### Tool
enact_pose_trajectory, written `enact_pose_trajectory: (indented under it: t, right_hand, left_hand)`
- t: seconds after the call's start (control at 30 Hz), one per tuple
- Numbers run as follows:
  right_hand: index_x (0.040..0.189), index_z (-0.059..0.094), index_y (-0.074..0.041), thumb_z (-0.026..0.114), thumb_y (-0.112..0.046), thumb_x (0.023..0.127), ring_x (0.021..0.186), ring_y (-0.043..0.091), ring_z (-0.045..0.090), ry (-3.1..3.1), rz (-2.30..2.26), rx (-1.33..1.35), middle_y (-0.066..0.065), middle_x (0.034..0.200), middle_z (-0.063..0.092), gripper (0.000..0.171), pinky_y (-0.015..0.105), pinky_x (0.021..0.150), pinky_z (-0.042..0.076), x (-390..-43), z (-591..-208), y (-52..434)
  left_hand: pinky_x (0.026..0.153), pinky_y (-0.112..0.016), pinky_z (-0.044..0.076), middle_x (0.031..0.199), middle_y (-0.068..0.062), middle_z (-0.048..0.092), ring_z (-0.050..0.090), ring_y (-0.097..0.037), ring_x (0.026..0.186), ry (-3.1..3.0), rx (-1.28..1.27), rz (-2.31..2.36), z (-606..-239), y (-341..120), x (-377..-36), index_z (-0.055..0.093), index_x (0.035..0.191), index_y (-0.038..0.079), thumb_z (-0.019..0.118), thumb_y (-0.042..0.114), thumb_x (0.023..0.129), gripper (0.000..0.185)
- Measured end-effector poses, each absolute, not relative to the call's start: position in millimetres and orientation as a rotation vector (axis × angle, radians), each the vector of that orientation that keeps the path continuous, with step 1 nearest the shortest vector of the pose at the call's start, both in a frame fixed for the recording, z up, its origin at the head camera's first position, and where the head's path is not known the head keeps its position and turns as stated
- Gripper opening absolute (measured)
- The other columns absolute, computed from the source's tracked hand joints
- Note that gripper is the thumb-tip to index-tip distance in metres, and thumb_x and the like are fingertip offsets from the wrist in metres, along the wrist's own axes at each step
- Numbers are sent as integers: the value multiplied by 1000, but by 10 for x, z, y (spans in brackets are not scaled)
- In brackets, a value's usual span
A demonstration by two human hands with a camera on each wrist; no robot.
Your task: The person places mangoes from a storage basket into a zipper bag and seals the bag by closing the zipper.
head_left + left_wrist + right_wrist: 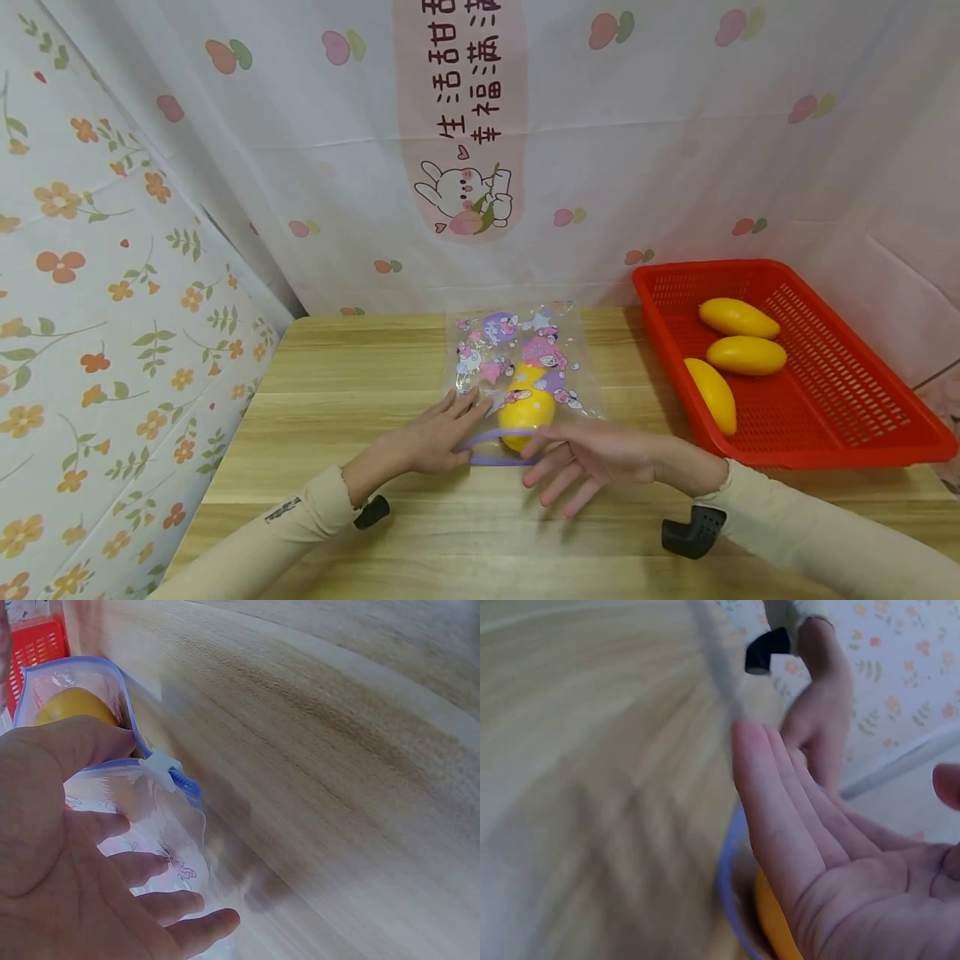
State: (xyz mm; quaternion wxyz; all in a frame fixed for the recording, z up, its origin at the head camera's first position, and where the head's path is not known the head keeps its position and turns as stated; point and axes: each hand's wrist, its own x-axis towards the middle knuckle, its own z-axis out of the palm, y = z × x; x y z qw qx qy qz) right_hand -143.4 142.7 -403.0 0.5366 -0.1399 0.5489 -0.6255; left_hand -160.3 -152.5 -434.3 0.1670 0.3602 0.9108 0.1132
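Left hand (435, 433) flat on bag (517, 367)

R wrist view blurred; mango (774, 919) prob half-hidden

- A light wood-grain desk (360, 367) carries everything, set against patterned cloth walls;
- a clear printed zip bag (517, 367) with a purple rim lies flat at its centre, mouth open;
- a red plastic basket (840, 417) sits at the desk's right edge.
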Motion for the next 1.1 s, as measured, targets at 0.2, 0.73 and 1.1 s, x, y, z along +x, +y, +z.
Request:
enact_pose_trajectory:
  t: [0.2,0.73,1.1]
  right_hand:
    - [144,45,7,34,-37,111,114,45,63,1388,-1403,-426,25,134,61,56,56,89,53,-1574,-3813,1587]
    - [146,52,-4,50,-27,108,118,39,62,1827,-1116,-640,19,137,59,44,52,95,52,-1911,-3231,2050]
    - [143,55,-7,67,-22,100,117,32,61,2114,-993,-670,13,137,60,48,40,89,57,-2087,-3098,2302]
  left_hand:
    - [118,-57,17,164,-26,13,13,-54,145,2588,1042,322,-4342,-1533,-1610,20,162,5,63,23,101,76]
    - [117,-56,19,165,-24,12,12,-53,146,2583,1014,295,-4339,-1528,-1620,18,163,7,61,26,102,77]
    - [118,-54,19,164,-25,15,15,-51,146,2582,1030,296,-4340,-1518,-1621,20,162,5,63,24,101,77]
